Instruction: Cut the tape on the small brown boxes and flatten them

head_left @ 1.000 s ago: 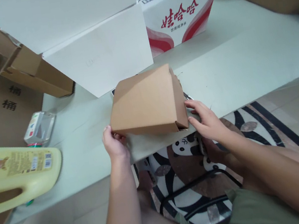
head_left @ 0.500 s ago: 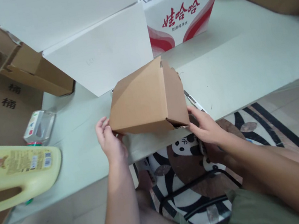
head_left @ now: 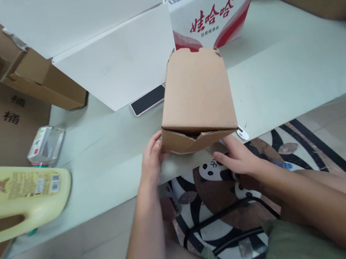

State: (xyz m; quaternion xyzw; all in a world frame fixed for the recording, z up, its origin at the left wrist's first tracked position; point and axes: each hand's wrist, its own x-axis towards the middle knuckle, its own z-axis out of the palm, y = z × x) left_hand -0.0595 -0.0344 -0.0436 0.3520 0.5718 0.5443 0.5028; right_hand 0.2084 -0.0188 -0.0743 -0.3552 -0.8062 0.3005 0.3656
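Observation:
A brown cardboard box (head_left: 196, 92) is tilted over the front of the table, a narrow face with a gaping, bent flap edge turned towards me. My left hand (head_left: 152, 161) grips its lower left corner, fingertips partly hidden behind the cardboard. At the lower right edge, my right hand (head_left: 238, 154) holds the box from below, thumb out to the left and the other fingers mostly hidden. Beside that edge lies a white utility knife (head_left: 242, 133), largely covered by the box. A dark-screened phone (head_left: 148, 100) lies behind the box to the left.
White cartons (head_left: 118, 59) and a red-and-white water carton (head_left: 217, 16) stand along the back of the table (head_left: 285, 66). At left are a clear bottle (head_left: 51, 143), a yellow jug (head_left: 38, 196) and a small open brown box (head_left: 47, 80). A patterned mat (head_left: 209, 225) lies below.
The cardboard box has turned, its narrow flap face swinging from the right to face me. My left hand has moved right with it. The phone has come into view; the knife is more covered.

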